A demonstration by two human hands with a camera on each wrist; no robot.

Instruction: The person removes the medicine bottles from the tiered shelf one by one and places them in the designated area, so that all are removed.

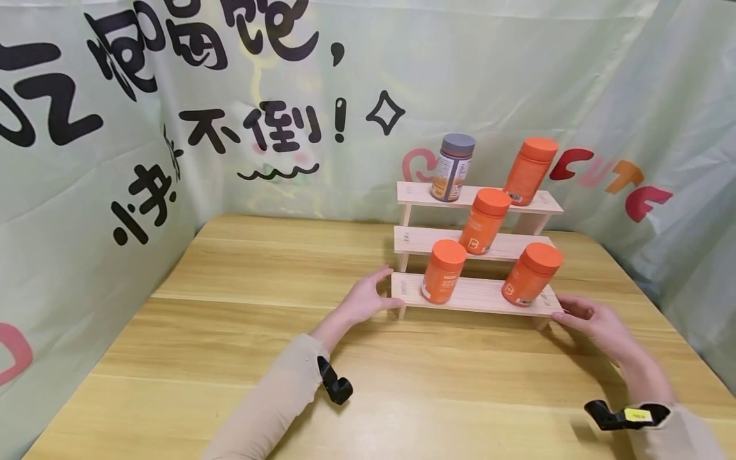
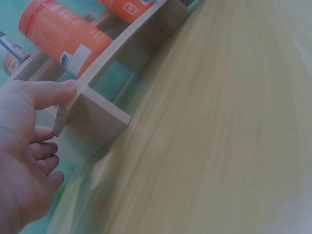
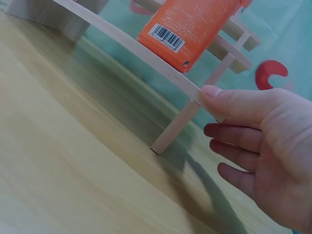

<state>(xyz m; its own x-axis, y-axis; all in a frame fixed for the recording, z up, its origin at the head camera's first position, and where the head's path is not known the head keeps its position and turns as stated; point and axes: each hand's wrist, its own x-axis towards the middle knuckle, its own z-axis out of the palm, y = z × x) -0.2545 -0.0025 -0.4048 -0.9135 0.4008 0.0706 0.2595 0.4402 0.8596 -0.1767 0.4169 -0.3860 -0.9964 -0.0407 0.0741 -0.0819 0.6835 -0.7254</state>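
A three-tier wooden rack (image 1: 477, 297) stands on the table. Two orange bottles (image 1: 443, 271) (image 1: 531, 273) lean on its bottom tier, a third (image 1: 485, 220) on the middle tier. The top tier carries another orange bottle (image 1: 530, 170) and a grey-capped bottle (image 1: 453, 167). My left hand (image 1: 374, 295) pinches the left end of the bottom board (image 2: 97, 117), thumb on its top edge and fingers curled below (image 2: 34, 117). My right hand (image 1: 575, 312) pinches the right end of the board (image 3: 146, 56) the same way (image 3: 219, 112). An orange bottle (image 3: 190, 24) tilts just above that thumb.
The wooden table (image 1: 287, 332) runs wide to the left and in front of the rack. Pale green printed sheets (image 1: 115, 160) wall it in at the back and both sides, close behind the rack. The table's right edge (image 1: 678, 332) lies near my right hand.
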